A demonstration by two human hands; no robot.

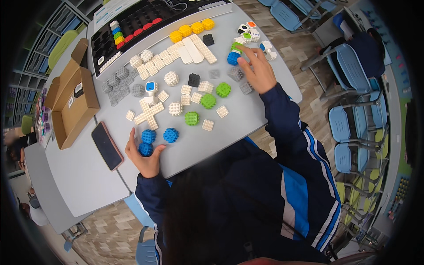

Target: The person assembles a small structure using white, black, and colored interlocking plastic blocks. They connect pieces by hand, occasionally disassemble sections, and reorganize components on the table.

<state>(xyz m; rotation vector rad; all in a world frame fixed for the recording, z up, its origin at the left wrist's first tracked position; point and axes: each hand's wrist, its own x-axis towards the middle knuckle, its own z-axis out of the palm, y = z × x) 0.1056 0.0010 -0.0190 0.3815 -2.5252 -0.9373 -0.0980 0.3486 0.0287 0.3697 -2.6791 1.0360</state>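
My left hand [145, 158] is spread around two blue studded cube blocks. One blue block [145, 149] lies inside the curve of thumb and forefinger, and the other blue block [148, 136] is just beyond it. Whether the hand touches them is hard to tell. A third blue block [171, 135] sits right of the thumb. At the table's far right, my right hand [259, 70] is stretched out with fingers apart. Its fingertips are beside a blue block [233, 58] and a green block [237, 47] behind it. Grey blocks [235, 73] sit below the thumb.
Green blocks [208, 101], white blocks [172, 78] and a white cross-shaped plate [149, 114] occupy the middle. Yellow blocks [185, 30] line up before a black parts tray [132, 33]. Left are a phone [107, 145] and an open cardboard box [73, 99]. White modules [267, 49] stand far right.
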